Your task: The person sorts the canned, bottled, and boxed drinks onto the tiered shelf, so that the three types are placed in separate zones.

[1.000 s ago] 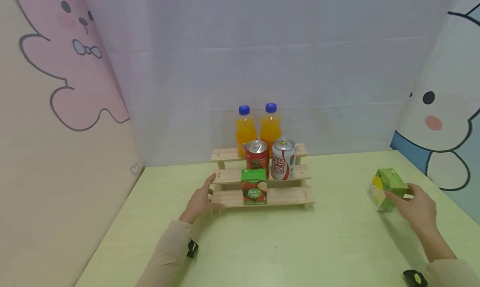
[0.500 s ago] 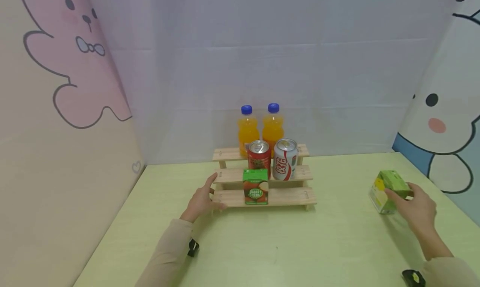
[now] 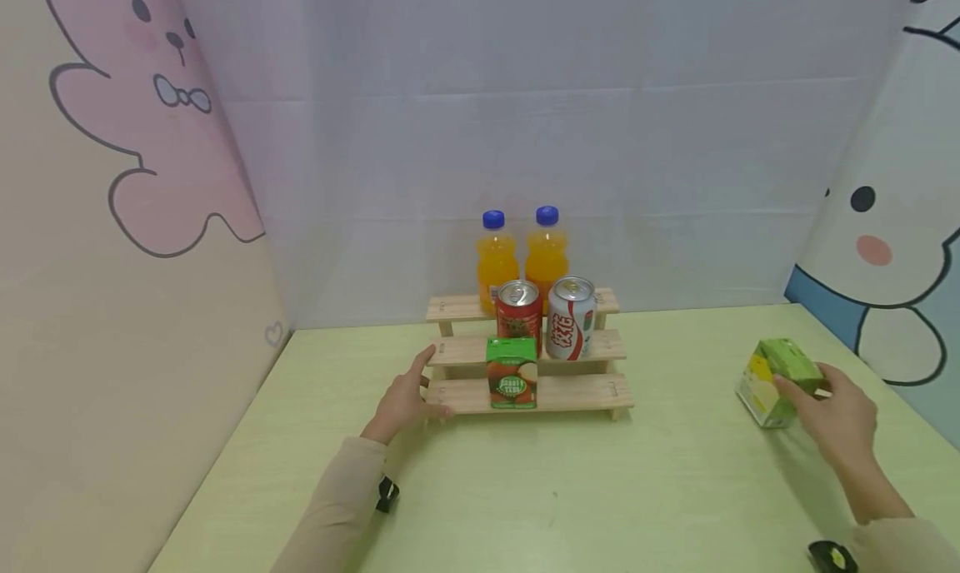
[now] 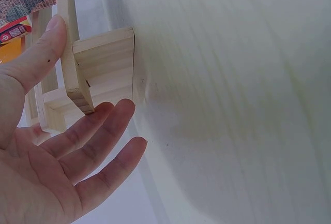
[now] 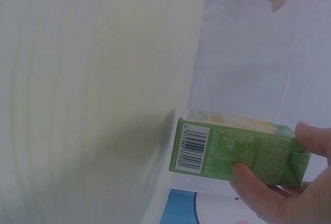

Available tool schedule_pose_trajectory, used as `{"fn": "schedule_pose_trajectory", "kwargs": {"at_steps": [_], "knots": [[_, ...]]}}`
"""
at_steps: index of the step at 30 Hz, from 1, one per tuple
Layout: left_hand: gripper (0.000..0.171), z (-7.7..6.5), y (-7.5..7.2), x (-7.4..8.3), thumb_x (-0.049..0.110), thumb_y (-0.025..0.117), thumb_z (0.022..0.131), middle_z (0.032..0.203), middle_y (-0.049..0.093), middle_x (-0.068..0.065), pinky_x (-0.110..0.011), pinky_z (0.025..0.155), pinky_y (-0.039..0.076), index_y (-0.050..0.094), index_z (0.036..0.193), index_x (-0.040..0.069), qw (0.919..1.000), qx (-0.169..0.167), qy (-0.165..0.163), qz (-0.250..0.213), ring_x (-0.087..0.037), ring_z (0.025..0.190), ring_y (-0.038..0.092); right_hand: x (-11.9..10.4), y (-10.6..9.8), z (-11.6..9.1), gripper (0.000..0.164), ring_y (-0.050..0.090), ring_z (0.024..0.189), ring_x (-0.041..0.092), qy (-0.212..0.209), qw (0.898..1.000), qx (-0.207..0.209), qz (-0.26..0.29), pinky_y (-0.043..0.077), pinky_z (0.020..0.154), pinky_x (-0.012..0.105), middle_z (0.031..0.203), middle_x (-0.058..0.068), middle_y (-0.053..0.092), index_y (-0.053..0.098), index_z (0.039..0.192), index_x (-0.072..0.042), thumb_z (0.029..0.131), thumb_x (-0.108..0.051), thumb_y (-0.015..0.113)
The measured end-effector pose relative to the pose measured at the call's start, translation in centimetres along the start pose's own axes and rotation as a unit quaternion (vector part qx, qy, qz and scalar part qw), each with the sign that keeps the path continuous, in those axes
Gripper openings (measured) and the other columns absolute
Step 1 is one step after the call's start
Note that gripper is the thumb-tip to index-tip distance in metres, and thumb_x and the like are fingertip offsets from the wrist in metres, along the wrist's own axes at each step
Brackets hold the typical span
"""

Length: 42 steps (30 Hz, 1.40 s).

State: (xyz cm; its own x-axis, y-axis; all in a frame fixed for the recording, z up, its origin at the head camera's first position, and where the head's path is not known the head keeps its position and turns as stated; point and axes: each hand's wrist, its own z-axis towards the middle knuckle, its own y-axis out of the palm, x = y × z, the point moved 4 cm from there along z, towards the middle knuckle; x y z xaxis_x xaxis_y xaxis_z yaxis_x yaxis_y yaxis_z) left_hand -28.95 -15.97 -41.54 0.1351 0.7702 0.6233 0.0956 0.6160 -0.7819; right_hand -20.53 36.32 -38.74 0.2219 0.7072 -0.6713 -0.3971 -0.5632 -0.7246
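My right hand [image 3: 842,415] grips a green-and-yellow drink carton [image 3: 780,381] near its top, thumb on one side and fingers on the other. The carton tilts a little, its bottom close to the tabletop; a barcode shows on its green side [image 5: 232,151] in the right wrist view. At the left end of a three-tier wooden shelf [image 3: 577,392], my left hand [image 3: 401,402] rests with thumb against the lowest plank [image 4: 67,61] and fingers loosely spread beside the end. A green-topped juice carton [image 3: 512,375] stands on the lowest tier.
On the middle tier stand a red can [image 3: 519,316] and a white can [image 3: 570,319]. Behind them, two orange drink bottles [image 3: 547,256] with blue caps occupy the top tier. A pale curtain [image 3: 562,140] hangs behind the table [image 3: 555,473], with cartoon-printed walls at both sides.
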Motion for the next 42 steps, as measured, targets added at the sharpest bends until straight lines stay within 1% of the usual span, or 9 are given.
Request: {"fn": "schedule_pose_trajectory", "kwargs": {"at_steps": [7,10,14,16,19,23,27,31,42], "knots": [[0.103,-0.1,-0.1,0.1,0.022,0.084,0.063,0.107,0.058,-0.021,-0.039,0.065,0.047,0.021,0.145,0.014,1.0,0.004,0.003,0.005,-0.023,0.072,0.058,-1.2,-0.7,-0.5,0.064,0.051,0.098,0.051,-0.029,1.0,0.003,0.002,0.04,0.048,0.02,0.116,0.04,0.044,0.038,0.127,0.015,0.089,-0.033,0.056],[0.102,-0.1,-0.1,0.2,0.022,0.084,0.064,0.107,0.058,-0.021,-0.039,0.064,0.047,0.021,0.145,0.014,1.0,0.005,0.005,0.006,-0.023,0.072,0.058,-1.7,-1.0,-0.7,0.062,0.065,0.074,0.017,-0.039,0.999,-0.003,0.014,0.04,0.047,0.018,0.115,0.04,0.045,0.04,0.126,0.014,0.088,-0.033,0.058],[0.102,0.0,-0.1,0.3,0.022,0.084,0.064,0.108,0.058,-0.021,-0.039,0.065,0.046,0.021,0.145,0.015,1.0,0.003,0.002,0.007,-0.024,0.073,0.058,-2.1,-1.2,-0.9,0.062,0.033,0.06,-0.022,-0.058,0.998,-0.009,0.03,0.041,0.048,0.016,0.115,0.039,0.046,0.04,0.126,0.013,0.088,-0.033,0.059],[0.102,0.0,0.0,0.3,0.022,0.084,0.064,0.108,0.058,-0.022,-0.039,0.065,0.046,0.021,0.145,0.015,1.0,0.003,0.002,0.007,-0.024,0.074,0.058,-2.3,-1.2,-0.9,0.061,0.046,0.06,-0.016,-0.061,0.998,-0.003,0.035,0.042,0.047,0.017,0.114,0.036,0.05,0.042,0.127,0.011,0.088,-0.033,0.06],[0.102,-0.1,0.0,0.3,0.022,0.083,0.065,0.108,0.057,-0.022,-0.039,0.065,0.047,0.021,0.145,0.015,1.0,0.003,0.004,0.006,-0.023,0.073,0.058,-2.6,-1.1,-1.0,0.059,0.065,0.075,0.017,-0.079,0.996,-0.002,0.033,0.042,0.048,0.018,0.113,0.035,0.052,0.042,0.126,0.01,0.088,-0.032,0.059],[0.101,-0.2,-0.1,0.4,0.023,0.083,0.065,0.108,0.057,-0.023,-0.038,0.063,0.046,0.022,0.145,0.014,0.9999,0.004,0.012,0.002,-0.022,0.07,0.058,-3.8,-1.3,-1.5,0.057,0.057,0.092,0.045,-0.106,0.994,-0.01,0.026,0.042,0.049,0.017,0.112,0.036,0.051,0.042,0.125,0.01,0.089,-0.03,0.058],[0.101,-0.3,-0.2,0.4,0.024,0.083,0.065,0.108,0.057,-0.023,-0.037,0.06,0.045,0.022,0.145,0.014,0.9999,0.002,0.013,-0.002,-0.021,0.068,0.057,-5.1,-1.6,-2.1,0.05,0.063,0.081,0.014,-0.129,0.991,-0.014,0.038,0.043,0.051,0.015,0.11,0.035,0.053,0.044,0.124,0.009,0.09,-0.026,0.058],[0.101,-0.3,-0.2,0.4,0.024,0.083,0.065,0.109,0.057,-0.023,-0.037,0.061,0.045,0.021,0.145,0.014,0.9999,0.002,0.011,-0.001,-0.021,0.068,0.057,-6.4,-1.4,-2.5,0.045,0.035,0.076,-0.023,-0.158,0.984,-0.035,0.075,0.046,0.054,0.014,0.112,0.036,0.051,0.043,0.124,0.009,0.091,-0.019,0.057],[0.102,-0.1,-0.1,0.1,0.024,0.083,0.065,0.11,0.057,-0.022,-0.036,0.061,0.045,0.02,0.145,0.016,1.0,0.0,0.006,0.001,-0.021,0.069,0.057,-9.0,0.2,-2.9,0.04,0.04,0.086,-0.019,-0.227,0.963,-0.103,0.103,0.046,0.063,0.016,0.112,0.026,0.053,0.043,0.125,0.004,0.09,-0.008,0.057]]}}
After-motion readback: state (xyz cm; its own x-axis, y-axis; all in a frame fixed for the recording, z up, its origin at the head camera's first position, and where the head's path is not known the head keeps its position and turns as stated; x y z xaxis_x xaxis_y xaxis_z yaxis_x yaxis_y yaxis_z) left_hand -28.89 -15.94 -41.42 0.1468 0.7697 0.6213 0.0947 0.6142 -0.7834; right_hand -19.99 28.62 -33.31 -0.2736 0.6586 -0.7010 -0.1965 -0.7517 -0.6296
